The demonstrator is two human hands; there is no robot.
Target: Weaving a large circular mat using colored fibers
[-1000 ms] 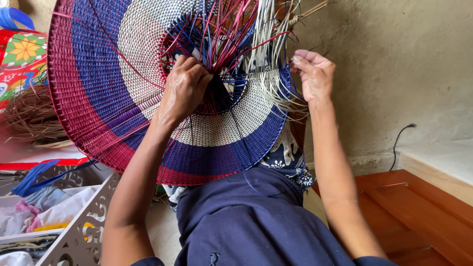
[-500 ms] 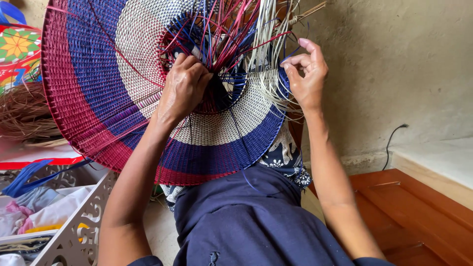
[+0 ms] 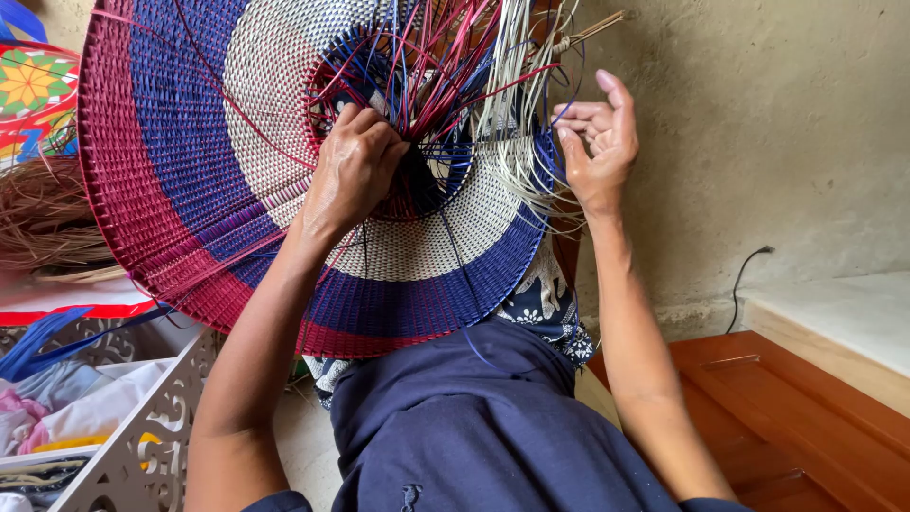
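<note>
Mat: we see a large round woven mat (image 3: 199,180) held upright over the person's lap, with rings of maroon, blue and cream running from rim to centre.
Strands: loose maroon, blue and cream strands (image 3: 445,66) fan up from the mat's unfinished centre; the cream ones hang off toward its right edge.
Left hand: the left hand (image 3: 355,171) presses on the mat's centre, fingers curled down into the strand roots; we cannot tell which strand it grips.
Right hand: the right hand (image 3: 597,142) is raised just off the mat's right edge, fingers bent together and pinching thin cream strands, thumb up.
Lap: dark blue cloth (image 3: 474,427) lies below the mat's lower rim, a patterned fabric (image 3: 545,303) between them.
Crate: a white cut-out crate (image 3: 142,427) stands below and left of the mat, holding cloths.
Fibre: a heap of brown fibre (image 3: 43,218) lies left of the mat.
Wall: a plain wall (image 3: 758,123) rises right of the mat, with a dark cable (image 3: 744,275) and a wooden step (image 3: 806,408) beneath.
</note>
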